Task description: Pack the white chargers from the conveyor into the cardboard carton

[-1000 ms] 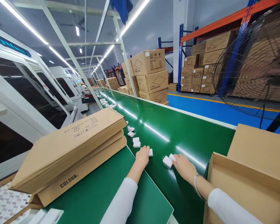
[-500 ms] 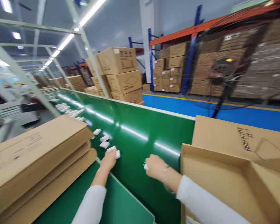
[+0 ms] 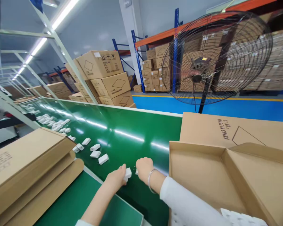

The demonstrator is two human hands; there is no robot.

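Observation:
My left hand [image 3: 118, 178] is closed around a white block [image 3: 127, 173] above the green belt [image 3: 122, 125]. Just to its right, my right hand [image 3: 144, 168] is closed on a small white piece [image 3: 136, 172], mostly hidden by the fingers. Loose white blocks [image 3: 103, 159] lie on the belt to the left, trailing off into the distance. An open cardboard box [image 3: 202, 172] stands to the right of my right hand, with a row of white pieces [image 3: 242, 218] at its lower edge, partly behind my sleeve.
Stacked cardboard [image 3: 33, 157] fills the left side, next to a lower green board [image 3: 118, 210]. Behind the open box are another carton [image 3: 202, 127] and a large black fan [image 3: 198, 70]. Stacked cartons [image 3: 110, 84] stand beyond the belt's far edge.
The view has turned right. My left hand has drawn back from the loose blocks with a white block in it, and the two hands are now closer together.

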